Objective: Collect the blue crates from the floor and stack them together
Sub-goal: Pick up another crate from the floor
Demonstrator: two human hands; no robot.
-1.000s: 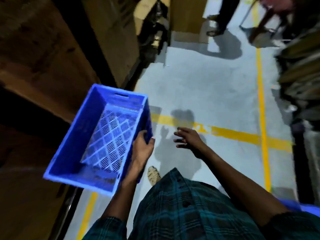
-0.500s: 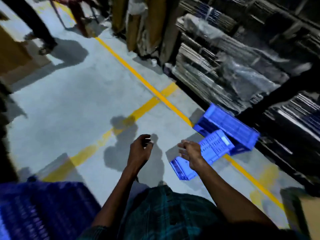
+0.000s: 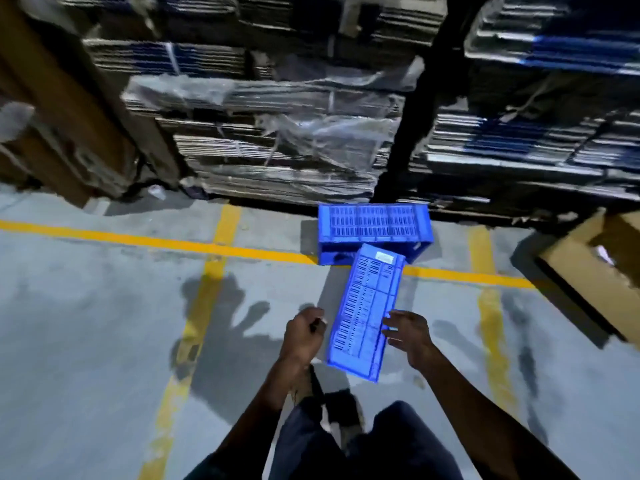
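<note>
Two blue crates lie on the grey floor in front of me. The near crate [image 3: 367, 310] lies on its side with its slotted bottom facing up, its far end leaning on the far crate [image 3: 374, 225], which rests against the rack. My left hand [image 3: 303, 332] hovers just left of the near crate, fingers loosely curled and holding nothing. My right hand [image 3: 407, 332] hangs over the crate's right edge with fingers spread; I cannot tell whether it touches.
Racks of bundled flat cardboard [image 3: 277, 133] fill the back. A brown carton [image 3: 595, 268] stands at the right. Yellow floor lines [image 3: 138, 240] cross the aisle. My feet and dark trousers are at the bottom.
I let go of the crate I carried and turned right. I have stepped up to the two floor crates, and both hands now flank the near one.
</note>
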